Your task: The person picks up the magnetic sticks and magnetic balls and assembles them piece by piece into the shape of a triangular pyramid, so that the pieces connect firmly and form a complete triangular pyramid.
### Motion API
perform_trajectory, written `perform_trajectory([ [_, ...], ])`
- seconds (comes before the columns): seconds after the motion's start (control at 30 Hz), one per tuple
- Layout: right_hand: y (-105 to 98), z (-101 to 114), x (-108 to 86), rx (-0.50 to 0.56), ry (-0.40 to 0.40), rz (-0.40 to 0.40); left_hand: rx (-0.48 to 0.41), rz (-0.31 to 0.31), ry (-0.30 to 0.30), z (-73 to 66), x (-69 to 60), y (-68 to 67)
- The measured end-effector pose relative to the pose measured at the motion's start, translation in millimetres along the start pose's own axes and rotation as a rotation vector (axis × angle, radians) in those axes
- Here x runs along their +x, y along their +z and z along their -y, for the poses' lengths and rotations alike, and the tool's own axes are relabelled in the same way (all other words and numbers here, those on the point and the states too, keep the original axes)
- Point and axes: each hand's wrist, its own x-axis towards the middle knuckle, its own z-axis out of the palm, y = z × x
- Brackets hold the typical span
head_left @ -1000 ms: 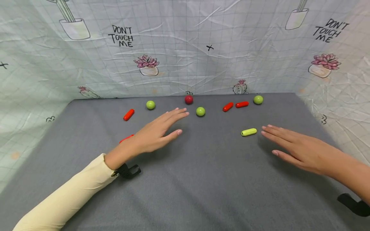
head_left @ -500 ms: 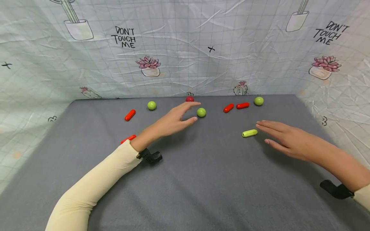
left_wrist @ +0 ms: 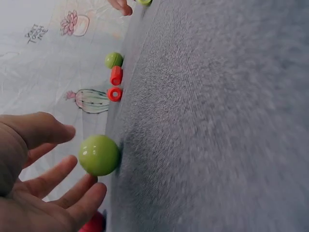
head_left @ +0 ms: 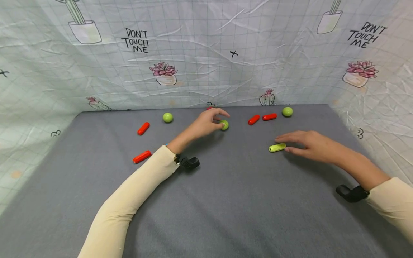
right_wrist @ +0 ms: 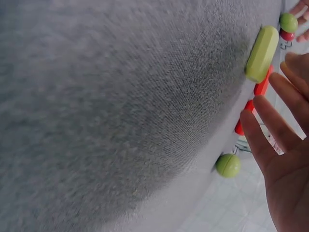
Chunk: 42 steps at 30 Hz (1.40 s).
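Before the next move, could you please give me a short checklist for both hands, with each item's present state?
1. Left hand gripping the middle green ball: not ok; the hand is loosely open about it.
2. Middle green ball resting on the gray cloth: ok.
3. Right hand gripping the yellow-green faceted stick: not ok; the hand is open beside it.
4. Left hand clear of the red ball: cannot tell; the hand mostly hides it in the head view.
5. Right hand clear of the far-right green ball: ok, cloth shows between.
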Motion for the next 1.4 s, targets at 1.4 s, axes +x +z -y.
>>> perform_trajectory([
  [1.4,-1.8,-7.8,29.3,0.168,0.354,0.175,0.049,0.018,-0.008,6.6,21.7,15.2],
])
